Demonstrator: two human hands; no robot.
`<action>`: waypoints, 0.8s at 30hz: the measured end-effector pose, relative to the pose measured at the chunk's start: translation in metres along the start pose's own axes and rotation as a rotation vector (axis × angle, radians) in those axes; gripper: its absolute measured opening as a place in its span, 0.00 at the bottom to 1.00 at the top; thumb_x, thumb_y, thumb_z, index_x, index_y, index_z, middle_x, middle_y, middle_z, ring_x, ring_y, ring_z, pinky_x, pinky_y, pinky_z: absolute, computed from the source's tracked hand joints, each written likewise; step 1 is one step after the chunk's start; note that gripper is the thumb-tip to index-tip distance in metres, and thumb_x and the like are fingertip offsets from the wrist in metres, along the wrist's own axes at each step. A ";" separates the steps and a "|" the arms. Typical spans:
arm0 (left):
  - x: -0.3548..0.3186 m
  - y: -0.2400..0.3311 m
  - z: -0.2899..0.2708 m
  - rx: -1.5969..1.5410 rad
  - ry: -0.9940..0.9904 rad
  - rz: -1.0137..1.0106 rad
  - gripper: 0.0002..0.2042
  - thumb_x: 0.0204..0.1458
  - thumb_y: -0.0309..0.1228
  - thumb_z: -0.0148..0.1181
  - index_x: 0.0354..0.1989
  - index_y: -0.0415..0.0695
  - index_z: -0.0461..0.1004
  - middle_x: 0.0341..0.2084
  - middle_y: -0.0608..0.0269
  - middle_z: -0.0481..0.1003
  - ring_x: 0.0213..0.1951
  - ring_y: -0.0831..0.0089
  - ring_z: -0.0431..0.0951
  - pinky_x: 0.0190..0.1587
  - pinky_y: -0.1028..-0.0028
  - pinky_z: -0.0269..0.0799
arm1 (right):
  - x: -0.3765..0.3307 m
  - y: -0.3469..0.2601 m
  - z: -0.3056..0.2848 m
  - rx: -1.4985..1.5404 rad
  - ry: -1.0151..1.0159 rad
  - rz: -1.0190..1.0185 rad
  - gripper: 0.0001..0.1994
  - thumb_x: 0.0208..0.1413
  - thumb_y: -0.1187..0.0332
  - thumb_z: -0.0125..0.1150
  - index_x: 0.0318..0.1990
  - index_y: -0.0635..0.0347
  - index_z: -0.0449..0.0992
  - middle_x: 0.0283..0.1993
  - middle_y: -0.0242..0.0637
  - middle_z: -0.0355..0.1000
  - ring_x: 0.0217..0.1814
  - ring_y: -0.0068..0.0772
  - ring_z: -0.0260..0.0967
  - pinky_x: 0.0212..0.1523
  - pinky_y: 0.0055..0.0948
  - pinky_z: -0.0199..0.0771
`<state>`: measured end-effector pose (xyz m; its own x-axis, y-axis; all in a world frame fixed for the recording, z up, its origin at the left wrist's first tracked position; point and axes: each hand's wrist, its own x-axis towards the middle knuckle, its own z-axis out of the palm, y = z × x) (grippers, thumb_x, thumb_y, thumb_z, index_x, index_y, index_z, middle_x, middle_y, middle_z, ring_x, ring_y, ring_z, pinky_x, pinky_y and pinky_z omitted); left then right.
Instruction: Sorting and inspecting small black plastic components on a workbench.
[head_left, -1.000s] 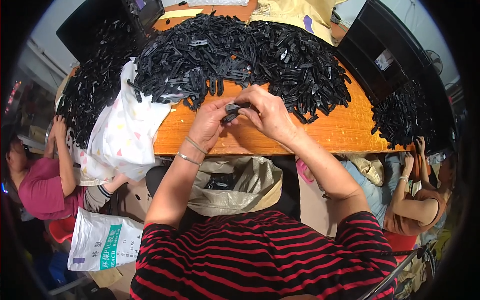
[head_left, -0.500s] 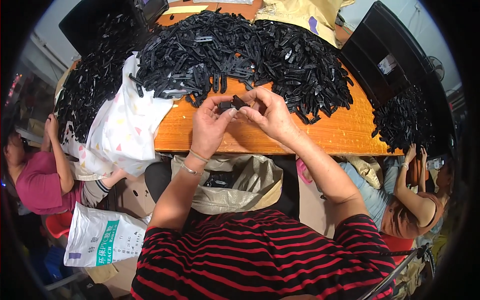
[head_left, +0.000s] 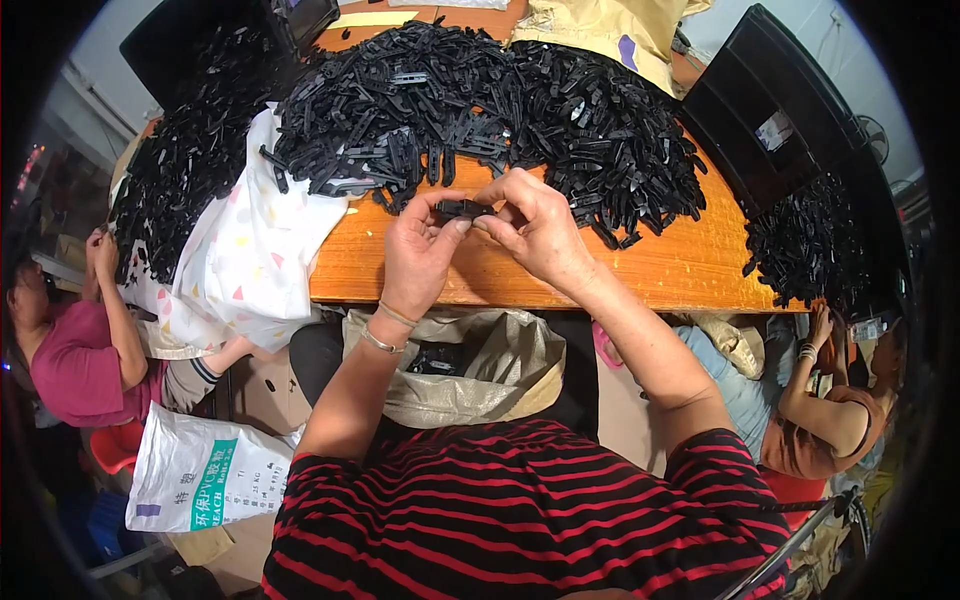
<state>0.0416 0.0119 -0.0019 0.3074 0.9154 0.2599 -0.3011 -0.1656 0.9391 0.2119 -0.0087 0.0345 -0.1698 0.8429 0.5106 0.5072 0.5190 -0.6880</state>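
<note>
Between my two hands, above the table's near edge, is a small black plastic part (head_left: 466,209), elongated and lying roughly level. My left hand (head_left: 416,248) pinches its left end between thumb and fingers. The right end is gripped by my right hand (head_left: 542,228), thumb in front and fingers curled behind. Fingertips cover both ends, so I cannot tell whether it is one piece or two joined. Just beyond my hands spreads a big heap of slim black plastic parts (head_left: 430,100).
Below the edge of the wooden table (head_left: 640,270), an open woven sack (head_left: 520,370) holds some black parts. A patterned white cloth (head_left: 250,240) drapes at left. People work at the left (head_left: 85,350) and right (head_left: 825,420). A black bin (head_left: 760,110) with more parts leans at right.
The black piece near my right fingers stood tilted up before; now it lies level in line with the part in my left hand. My hands have barely moved.
</note>
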 end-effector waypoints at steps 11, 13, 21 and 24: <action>-0.016 0.028 0.018 0.098 0.030 0.095 0.20 0.53 0.19 0.57 0.55 0.33 0.63 0.47 0.56 0.72 0.47 0.74 0.74 0.51 0.77 0.70 | -0.002 -0.008 0.003 -0.071 0.003 -0.012 0.15 0.40 0.81 0.68 0.38 0.64 0.72 0.34 0.34 0.68 0.27 0.18 0.68 0.26 0.20 0.70; -0.018 0.031 0.019 0.153 0.045 0.123 0.20 0.54 0.17 0.55 0.56 0.33 0.62 0.47 0.56 0.72 0.47 0.74 0.74 0.51 0.78 0.70 | 0.000 -0.014 0.003 -0.008 0.043 0.127 0.17 0.41 0.81 0.67 0.40 0.64 0.71 0.35 0.34 0.70 0.26 0.18 0.69 0.27 0.19 0.70; -0.021 0.036 0.015 0.332 0.037 0.272 0.12 0.52 0.20 0.58 0.46 0.35 0.70 0.39 0.58 0.76 0.42 0.73 0.77 0.46 0.75 0.72 | -0.007 -0.011 0.008 0.121 -0.022 0.183 0.16 0.41 0.79 0.68 0.38 0.64 0.70 0.29 0.34 0.72 0.22 0.18 0.68 0.24 0.20 0.68; -0.021 0.033 0.015 0.300 0.043 0.231 0.11 0.53 0.21 0.58 0.45 0.35 0.71 0.39 0.58 0.76 0.42 0.72 0.77 0.47 0.75 0.71 | -0.007 -0.010 0.009 0.124 0.008 0.202 0.17 0.40 0.77 0.71 0.37 0.63 0.70 0.28 0.35 0.71 0.21 0.21 0.67 0.23 0.23 0.68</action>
<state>0.0385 -0.0183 0.0269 0.2221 0.8551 0.4685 -0.0787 -0.4632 0.8828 0.2004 -0.0187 0.0327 -0.0689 0.9304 0.3599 0.4223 0.3541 -0.8345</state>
